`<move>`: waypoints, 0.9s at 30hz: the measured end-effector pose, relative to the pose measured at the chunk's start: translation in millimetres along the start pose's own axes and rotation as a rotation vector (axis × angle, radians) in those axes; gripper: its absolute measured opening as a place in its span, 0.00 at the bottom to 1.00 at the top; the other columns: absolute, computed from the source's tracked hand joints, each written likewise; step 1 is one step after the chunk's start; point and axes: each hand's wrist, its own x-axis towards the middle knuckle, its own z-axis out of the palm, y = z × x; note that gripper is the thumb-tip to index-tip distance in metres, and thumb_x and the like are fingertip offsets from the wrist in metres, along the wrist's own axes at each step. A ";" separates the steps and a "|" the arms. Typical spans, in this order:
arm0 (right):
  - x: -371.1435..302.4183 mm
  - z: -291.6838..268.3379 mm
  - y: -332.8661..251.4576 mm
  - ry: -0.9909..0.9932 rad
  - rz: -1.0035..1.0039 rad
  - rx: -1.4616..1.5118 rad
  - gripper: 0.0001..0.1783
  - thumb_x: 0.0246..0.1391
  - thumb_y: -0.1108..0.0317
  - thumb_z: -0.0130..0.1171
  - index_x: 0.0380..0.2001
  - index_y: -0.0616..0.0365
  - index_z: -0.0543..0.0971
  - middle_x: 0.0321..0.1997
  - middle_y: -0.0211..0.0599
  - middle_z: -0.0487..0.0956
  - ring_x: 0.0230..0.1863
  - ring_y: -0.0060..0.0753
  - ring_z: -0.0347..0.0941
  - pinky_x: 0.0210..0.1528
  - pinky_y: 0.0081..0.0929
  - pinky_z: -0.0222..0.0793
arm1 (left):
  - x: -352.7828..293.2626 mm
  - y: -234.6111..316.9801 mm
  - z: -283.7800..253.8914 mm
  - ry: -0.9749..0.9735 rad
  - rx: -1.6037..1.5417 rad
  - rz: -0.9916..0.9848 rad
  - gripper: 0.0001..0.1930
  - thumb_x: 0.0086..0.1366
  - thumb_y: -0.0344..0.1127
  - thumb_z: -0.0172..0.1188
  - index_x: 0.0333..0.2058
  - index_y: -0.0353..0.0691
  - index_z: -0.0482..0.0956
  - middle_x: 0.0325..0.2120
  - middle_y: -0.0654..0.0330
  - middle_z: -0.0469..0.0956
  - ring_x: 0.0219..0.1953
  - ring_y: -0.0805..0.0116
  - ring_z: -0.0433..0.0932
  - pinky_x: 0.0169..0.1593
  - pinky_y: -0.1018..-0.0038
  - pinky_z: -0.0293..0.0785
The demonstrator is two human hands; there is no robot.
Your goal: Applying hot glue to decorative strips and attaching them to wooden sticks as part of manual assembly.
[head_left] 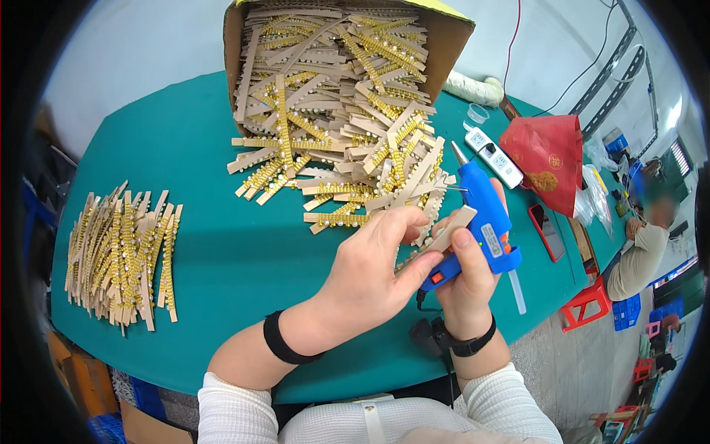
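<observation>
My right hand (472, 288) grips a blue hot glue gun (482, 201), its metal nozzle pointing up and away from me and a clear glue stick (517, 291) poking out of its back end. Between the thumb and fingers of my left hand (366, 259) is a flat beige strip (452, 228). My right thumb also presses near the strip's upper end, close beside the gun. The underside of this strip is mostly hidden by my fingers. Just beyond both hands spreads a heap of similar strips (281, 122), many with gold trim and pearl-like beads.
A tipped cardboard box (452, 48) spills strips onto the green table (214, 266). Another pile of strips (122, 259) lies left. To the right are a white power strip (493, 157), red bag (547, 159) and phone (546, 232). Another person (640, 259) sits far right.
</observation>
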 end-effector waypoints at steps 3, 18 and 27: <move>-1.6 3.7 -3.8 0.000 -0.017 0.002 0.41 0.42 0.71 0.59 0.59 0.57 0.51 0.43 0.38 0.66 0.43 0.30 0.66 0.46 0.28 0.63 | 0.3 -0.4 6.3 0.139 0.136 0.209 0.19 0.45 0.23 0.64 0.37 0.35 0.69 0.28 0.55 0.73 0.30 0.63 0.74 0.33 0.73 0.73; -1.6 -3.7 -5.5 -0.140 -0.086 -0.070 0.41 0.42 0.72 0.61 0.57 0.58 0.51 0.36 0.36 0.70 0.35 0.22 0.68 0.38 0.20 0.69 | 6.0 1.0 -13.3 -0.003 0.365 0.181 0.17 0.51 0.25 0.52 0.43 0.31 0.69 0.27 0.54 0.69 0.28 0.60 0.70 0.32 0.70 0.67; 3.9 -8.5 -6.3 -0.082 -0.105 -0.085 0.37 0.44 0.74 0.57 0.57 0.61 0.53 0.36 0.35 0.69 0.36 0.20 0.66 0.35 0.18 0.67 | 6.0 8.0 -9.7 -0.039 0.138 0.197 0.16 0.55 0.29 0.56 0.44 0.34 0.69 0.28 0.55 0.69 0.28 0.64 0.70 0.31 0.74 0.68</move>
